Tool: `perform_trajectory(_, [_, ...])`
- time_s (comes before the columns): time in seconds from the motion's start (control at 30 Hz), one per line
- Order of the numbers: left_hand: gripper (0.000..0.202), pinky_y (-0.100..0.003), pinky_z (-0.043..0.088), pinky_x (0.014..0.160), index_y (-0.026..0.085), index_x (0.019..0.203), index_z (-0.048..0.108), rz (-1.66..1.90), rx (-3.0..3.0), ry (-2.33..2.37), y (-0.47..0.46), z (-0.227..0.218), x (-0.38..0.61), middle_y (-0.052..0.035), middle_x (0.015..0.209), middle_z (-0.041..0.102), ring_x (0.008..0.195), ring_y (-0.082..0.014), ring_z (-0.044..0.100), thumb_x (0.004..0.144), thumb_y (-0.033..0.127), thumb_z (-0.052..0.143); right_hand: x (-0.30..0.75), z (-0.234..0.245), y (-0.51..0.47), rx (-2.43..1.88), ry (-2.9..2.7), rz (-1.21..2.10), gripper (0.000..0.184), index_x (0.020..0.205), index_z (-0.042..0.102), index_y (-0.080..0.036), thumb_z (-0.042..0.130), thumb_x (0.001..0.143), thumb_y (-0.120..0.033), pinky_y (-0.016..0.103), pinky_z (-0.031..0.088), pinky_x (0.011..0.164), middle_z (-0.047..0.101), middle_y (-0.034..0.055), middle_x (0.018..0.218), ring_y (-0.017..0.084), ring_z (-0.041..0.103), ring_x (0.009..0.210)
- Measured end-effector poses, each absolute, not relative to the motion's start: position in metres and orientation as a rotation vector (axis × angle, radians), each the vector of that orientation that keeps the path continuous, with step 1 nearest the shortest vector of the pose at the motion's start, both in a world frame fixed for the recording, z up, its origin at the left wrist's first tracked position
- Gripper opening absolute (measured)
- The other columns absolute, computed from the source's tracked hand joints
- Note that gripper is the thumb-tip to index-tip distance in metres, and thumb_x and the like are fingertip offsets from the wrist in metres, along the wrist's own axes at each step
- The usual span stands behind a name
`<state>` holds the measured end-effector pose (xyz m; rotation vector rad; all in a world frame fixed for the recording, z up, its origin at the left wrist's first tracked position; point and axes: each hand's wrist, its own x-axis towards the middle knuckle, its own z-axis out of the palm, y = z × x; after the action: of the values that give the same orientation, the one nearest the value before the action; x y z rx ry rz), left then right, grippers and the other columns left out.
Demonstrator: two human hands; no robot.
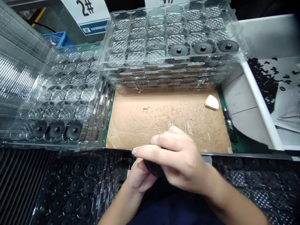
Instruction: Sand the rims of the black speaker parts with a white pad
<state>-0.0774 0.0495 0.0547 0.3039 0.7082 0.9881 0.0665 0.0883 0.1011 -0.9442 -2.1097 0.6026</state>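
I hold a black piece (154,169) between both hands — my left hand (142,178) grips it from beneath, my right hand (179,157) wraps over its top. It sits at the near edge of the cardboard (168,114), below a white block (212,102) — my fingers hide much of its shape.

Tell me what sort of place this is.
Likely a factory assembly bench: stacked clear trays with round dark parts, a white bin of small black pieces, and a printed "2#" sign.
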Motion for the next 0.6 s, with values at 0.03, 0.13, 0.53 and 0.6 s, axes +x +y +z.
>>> perform_trajectory(0.03, [0.044, -0.021, 0.052, 0.078, 0.019, 0.091, 0.070, 0.987, 0.315, 0.719, 0.051, 0.056, -0.077, -0.0009, 0.085, 0.070, 0.086, -0.0164, 0.065, 0.058, 0.045, 0.081, 0.063, 0.102, 0.085, -0.951, -2.040, 0.588, 0.033, 0.100, 0.068, -0.014, 0.036, 0.093, -0.011, 0.030, 0.031, 0.061, 0.063, 0.0040, 0.075, 0.014, 0.052, 0.065])
perform_trajectory(0.13, [0.055, -0.022, 0.051, 0.083, 0.024, 0.101, 0.068, 1.071, 0.316, 0.756, 0.056, 0.058, -0.080, 0.0003, 0.097, 0.070, 0.092, -0.0167, 0.065, 0.051, 0.037, 0.086, 0.058, 0.107, 0.068, -1.165, -1.945, 0.558, 0.026, 0.103, 0.066, -0.005, 0.044, 0.088, -0.006, 0.030, 0.034, 0.060, 0.062, 0.0069, 0.075, 0.015, 0.050, 0.063])
perform_trajectory(0.53, [0.053, -0.026, 0.050, 0.089, 0.033, 0.106, 0.066, 1.170, 0.341, 0.660, 0.060, 0.069, -0.074, 0.0043, 0.107, 0.069, 0.100, -0.0190, 0.065, 0.057, 0.023, 0.084, 0.084, 0.102, 0.061, -1.298, -1.450, 0.680, 0.032, 0.121, 0.058, -0.028, 0.052, 0.091, -0.016, 0.033, 0.048, 0.076, 0.062, 0.0031, 0.116, 0.020, 0.060, 0.097])
perform_trajectory(0.6, [0.052, -0.027, 0.048, 0.093, 0.030, 0.108, 0.066, 1.154, 0.333, 0.716, 0.058, 0.067, -0.075, 0.0012, 0.108, 0.069, 0.102, -0.0192, 0.063, 0.059, 0.024, 0.084, 0.072, 0.111, 0.063, -1.150, -1.711, 0.589, 0.032, 0.121, 0.057, -0.021, 0.050, 0.091, -0.012, 0.032, 0.046, 0.077, 0.065, 0.0050, 0.108, 0.018, 0.060, 0.090])
